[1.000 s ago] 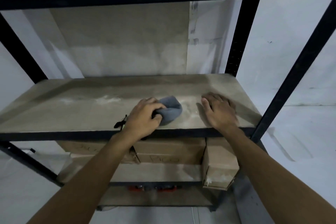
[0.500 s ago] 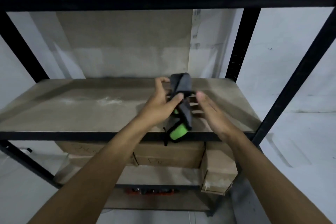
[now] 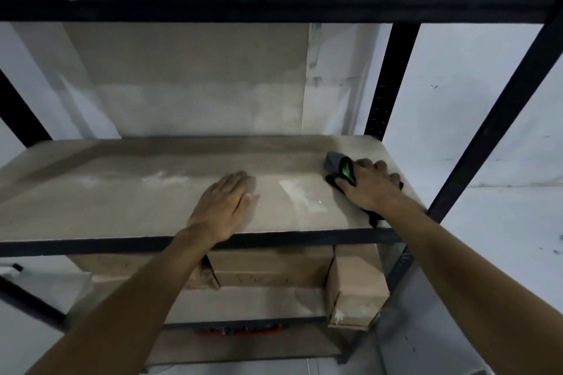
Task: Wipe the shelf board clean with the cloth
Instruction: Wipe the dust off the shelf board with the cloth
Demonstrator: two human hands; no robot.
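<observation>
My right hand presses the cloth onto the right end of the shelf board, while my left hand lies flat near the middle.

The grey cloth, showing a bright green patch, is bunched under my right fingers, which curl over it and hold it against the board close to the black rear upright. My left hand holds nothing, its fingers straight and together, palm down on the dusty wood just behind the black front rail. Pale dust smears lie between my hands. Cardboard boxes sit on the shelf below.
</observation>
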